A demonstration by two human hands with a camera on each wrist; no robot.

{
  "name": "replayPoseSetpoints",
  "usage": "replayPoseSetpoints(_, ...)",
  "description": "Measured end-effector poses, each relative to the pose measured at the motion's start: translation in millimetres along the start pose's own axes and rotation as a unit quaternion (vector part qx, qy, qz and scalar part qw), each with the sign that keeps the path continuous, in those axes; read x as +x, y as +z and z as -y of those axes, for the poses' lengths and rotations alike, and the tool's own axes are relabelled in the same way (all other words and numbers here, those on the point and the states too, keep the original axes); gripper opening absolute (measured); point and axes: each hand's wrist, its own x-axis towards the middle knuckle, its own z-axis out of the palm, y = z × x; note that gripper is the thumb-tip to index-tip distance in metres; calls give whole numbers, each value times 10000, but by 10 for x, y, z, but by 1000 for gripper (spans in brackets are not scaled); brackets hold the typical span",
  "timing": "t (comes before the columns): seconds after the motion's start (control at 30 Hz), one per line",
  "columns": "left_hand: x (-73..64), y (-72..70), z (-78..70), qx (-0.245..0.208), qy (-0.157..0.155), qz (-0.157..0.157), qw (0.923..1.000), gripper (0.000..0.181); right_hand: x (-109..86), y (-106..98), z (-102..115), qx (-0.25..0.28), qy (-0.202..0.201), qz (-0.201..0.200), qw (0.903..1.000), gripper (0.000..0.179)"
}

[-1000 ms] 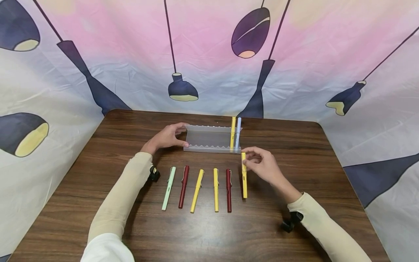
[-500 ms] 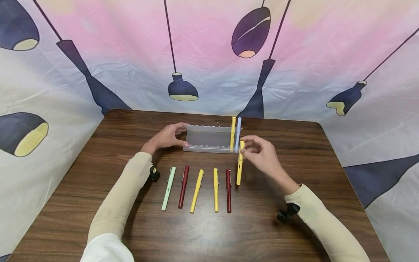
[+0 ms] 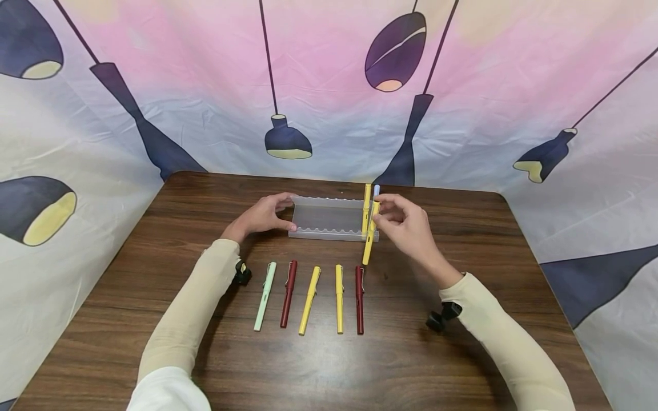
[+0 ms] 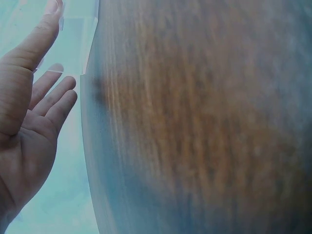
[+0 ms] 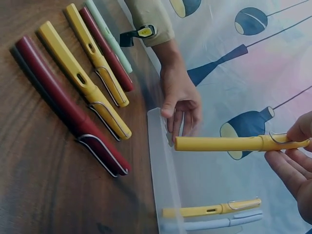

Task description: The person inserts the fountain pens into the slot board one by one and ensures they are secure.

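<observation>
My right hand (image 3: 408, 225) pinches a yellow pen (image 5: 219, 144) near its clip end between thumb and fingers. The pen slants over the right end of a clear plastic pen tray (image 3: 326, 234) with notched edges, its lower end in front of the tray. At the tray's left end, my left hand (image 3: 264, 216) holds it, thumb at the front edge and fingers at the back. Another yellow pen (image 3: 366, 197) and a light blue pen (image 5: 219, 224) lie in the tray's right-hand notches; the blue one is partly hidden in the head view.
In front of the tray lie a mint green pen (image 3: 264, 297), a dark red pen (image 3: 289, 294), two yellow pens (image 3: 310, 299) and another dark red pen (image 3: 359, 299), spaced in a row. A patterned cloth (image 3: 329, 85) hangs behind the wooden table (image 3: 288, 371).
My right hand has carried the yellow pen from the right of the row up and slightly left, over the tray's right end. The left hand and tray have stayed put.
</observation>
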Motion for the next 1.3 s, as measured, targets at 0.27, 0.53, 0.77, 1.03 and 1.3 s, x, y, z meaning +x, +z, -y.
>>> replayPoseSetpoints(0.27, 3, 2, 14, 20, 29, -14, 10000, 91, 188, 35, -1, -52, -371, -128, 9992, 33)
replayPoseSetpoints(0.53, -4, -8, 10, 34, 30, -46, 10000, 91, 326, 84, 338, -385, -432, -280, 9979, 29)
replayPoseSetpoints(0.77, -4, 1, 12, 39, 10, -23, 10000, 92, 489, 172, -19, -402, -494, -425, 9971, 30)
replayPoseSetpoints(1.03, -7, 0, 10, 55, 19, -21, 10000, 93, 528, 207, -241, -272, -454, -516, 9973, 30)
replayPoseSetpoints(1.3, -9, 5, 13, -20, 8, -25, 10000, 92, 517, 266, -326, -268, -322, -504, 9978, 30)
